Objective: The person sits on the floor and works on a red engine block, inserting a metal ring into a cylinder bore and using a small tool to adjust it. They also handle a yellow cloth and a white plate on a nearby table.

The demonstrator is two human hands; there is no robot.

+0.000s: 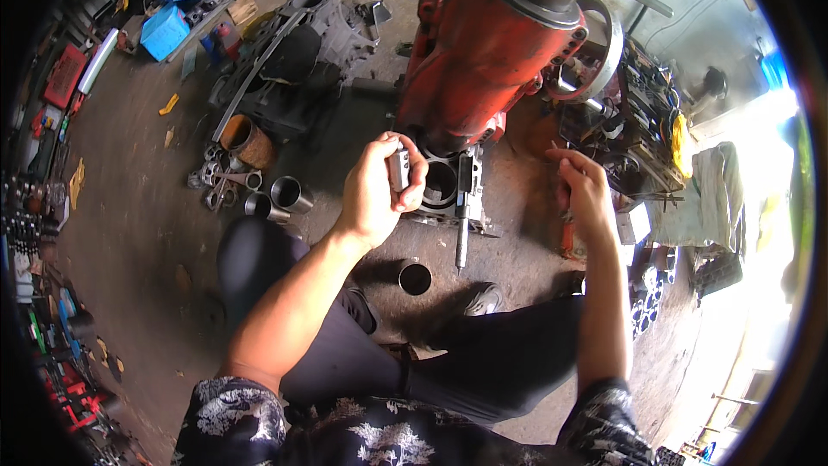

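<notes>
My left hand (379,190) is closed around a small silver metal block (399,170) with dark holes in its face. It hovers just left of an open bore (441,183) in the engine block (431,218). My right hand (586,194) is held off to the right with thumb and forefinger pinched together. Something thin and pale shows at those fingertips, too small to name. Between my hands, a slim metal tool with a rod-like handle (463,237) lies on the engine block. Over the block's far side stands a red machine (487,56) with a thick metal column.
A metal sleeve (415,277) stands on the floor between my feet. Two more sleeves (291,194) sit to the left, near connecting rods (220,179) and a rusty cylinder (247,143). A large engine casting (323,34) lies beyond. The machine's handwheel (604,56) juts out at right.
</notes>
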